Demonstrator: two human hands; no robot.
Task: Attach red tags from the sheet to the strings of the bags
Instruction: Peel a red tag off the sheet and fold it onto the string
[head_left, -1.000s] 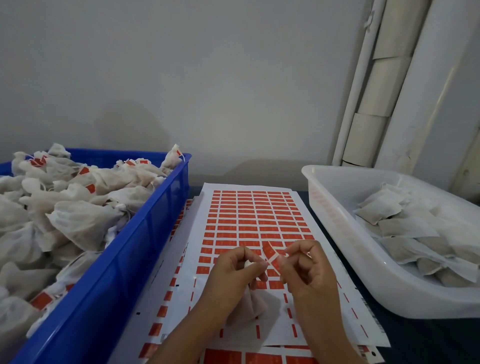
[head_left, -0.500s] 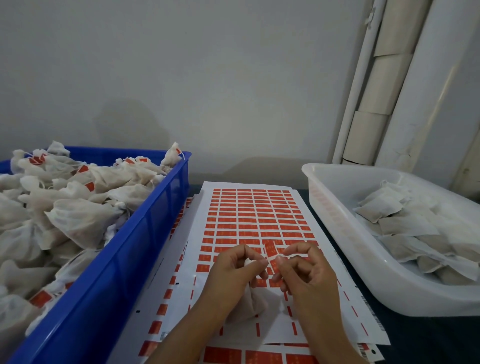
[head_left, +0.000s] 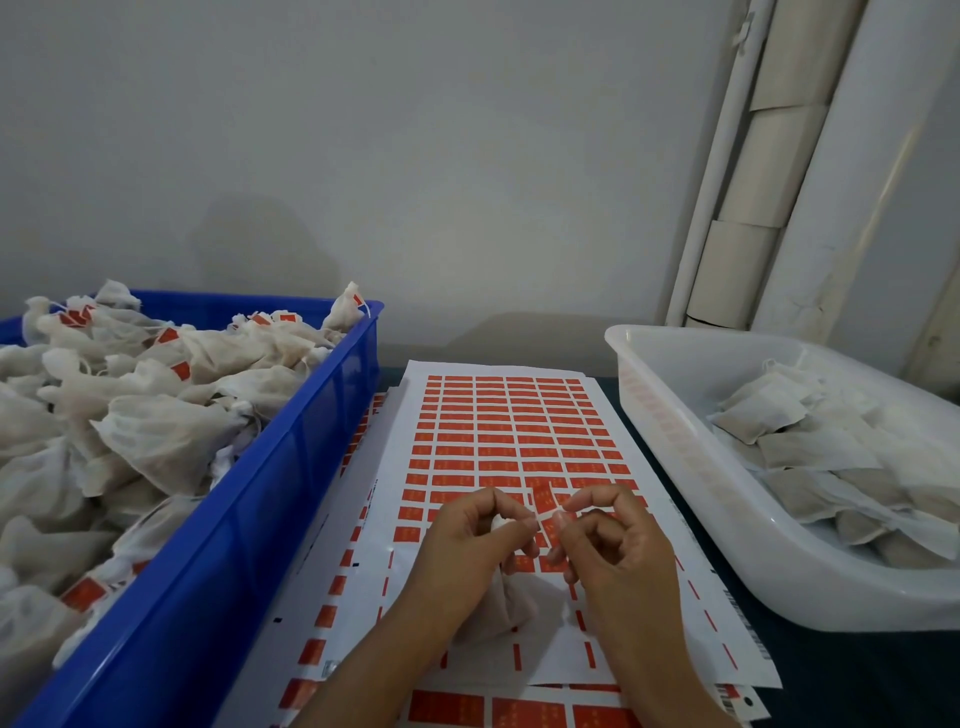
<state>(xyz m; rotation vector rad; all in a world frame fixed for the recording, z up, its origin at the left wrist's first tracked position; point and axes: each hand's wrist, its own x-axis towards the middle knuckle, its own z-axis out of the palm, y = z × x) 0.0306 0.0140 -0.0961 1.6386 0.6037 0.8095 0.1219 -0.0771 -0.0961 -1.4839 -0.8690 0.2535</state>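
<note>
A white sheet of red tags (head_left: 511, 431) lies flat in the middle of the table. Over its near half my left hand (head_left: 470, 545) pinches the neck of a small white bag (head_left: 506, 605), which hangs below the hand onto the sheet. My right hand (head_left: 605, 545) pinches the bag's short white string (head_left: 545, 514) between thumb and forefinger. One red tag (head_left: 544, 501) stands up just behind the string, between the two hands. Whether it sticks to the string I cannot tell.
A blue crate (head_left: 249, 519) on the left is heaped with white bags carrying red tags. A white tub (head_left: 675, 457) on the right holds flat bags without tags. More tag sheets (head_left: 519, 709) lie under the top one. A wall and white pipes stand behind.
The red tag was held up tilted between my fingertips a second ago. It now stands lower, behind the string, and both hands have dropped slightly toward the sheet.
</note>
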